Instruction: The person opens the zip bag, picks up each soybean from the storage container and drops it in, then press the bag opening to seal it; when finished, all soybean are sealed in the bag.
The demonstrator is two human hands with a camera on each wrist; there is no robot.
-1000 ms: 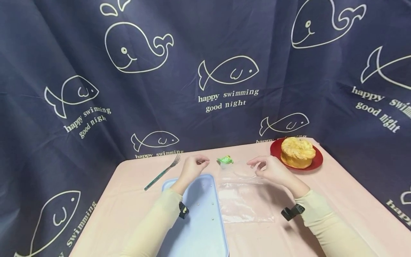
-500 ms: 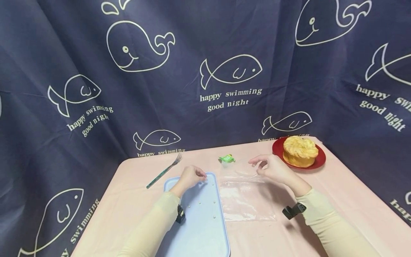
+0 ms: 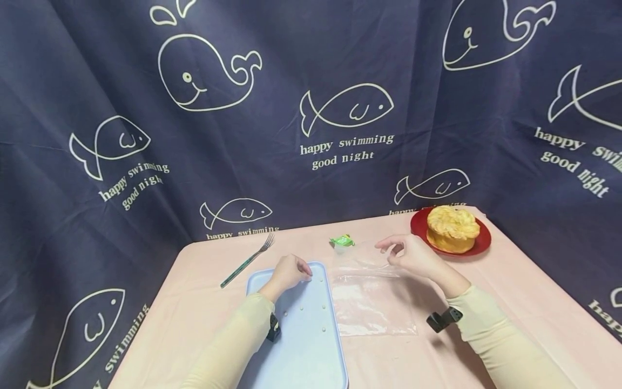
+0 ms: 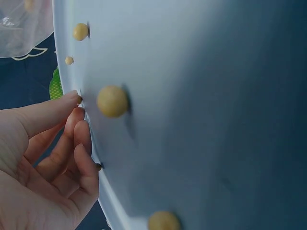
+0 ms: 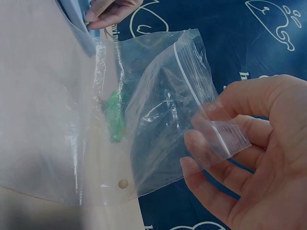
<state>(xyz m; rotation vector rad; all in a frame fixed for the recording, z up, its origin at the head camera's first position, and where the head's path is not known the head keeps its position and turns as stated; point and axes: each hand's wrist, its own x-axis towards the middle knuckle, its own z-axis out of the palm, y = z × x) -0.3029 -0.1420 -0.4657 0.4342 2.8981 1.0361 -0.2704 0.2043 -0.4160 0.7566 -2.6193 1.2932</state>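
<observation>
A light blue tray [image 3: 311, 351] lies in front of me with several small yellow beans [image 3: 323, 307] scattered on it, large in the left wrist view [image 4: 112, 101]. My left hand [image 3: 290, 270] is at the tray's far rim, its fingers curled, and thumb and forefinger [image 4: 72, 103] pinch a small bean there. A clear zip bag [image 3: 371, 302] lies on the table right of the tray. My right hand [image 3: 403, 254] pinches the bag's zip edge [image 5: 211, 129] and lifts its mouth. One bean [image 5: 123, 183] shows inside the bag.
A fork [image 3: 247, 261] lies left of the tray's far end. A small green packet [image 3: 342, 241] sits beyond the bag. A red plate [image 3: 482, 246] with a round yellow cake [image 3: 452, 229] stands at the far right. A navy curtain surrounds the pink table.
My left hand came away from beside the bag's mouth, back and down onto the tray's far rim. The right hand kept its hold on the bag.
</observation>
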